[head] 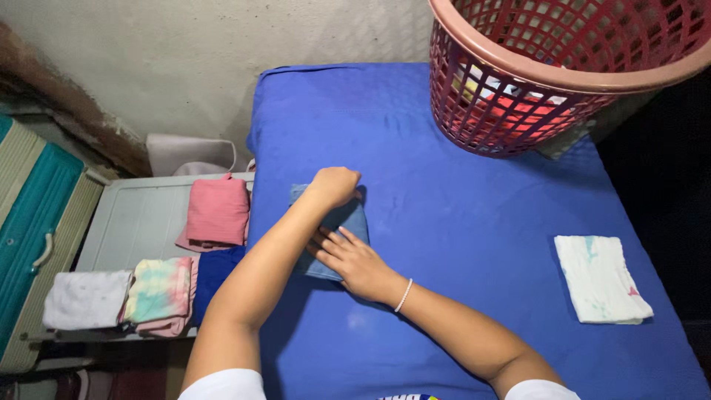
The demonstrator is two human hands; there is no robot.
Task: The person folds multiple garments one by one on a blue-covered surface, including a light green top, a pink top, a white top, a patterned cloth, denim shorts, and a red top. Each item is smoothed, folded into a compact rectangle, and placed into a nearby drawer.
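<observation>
A small folded light-blue cloth (354,219) lies near the left edge of a blue mattress (459,215). My left hand (335,185) is closed into a fist and presses on the cloth's far end. My right hand (354,261), with a bead bracelet at the wrist, lies flat with fingers spread on the cloth's near end. Neither hand lifts the cloth.
A red plastic laundry basket (518,81) with clothes inside stands at the mattress's far right. A folded white cloth (600,278) lies at the right. Left of the mattress, a pale lid (137,218) carries folded pink (217,211), pastel (159,292), white (85,298) and dark blue (215,272) cloths.
</observation>
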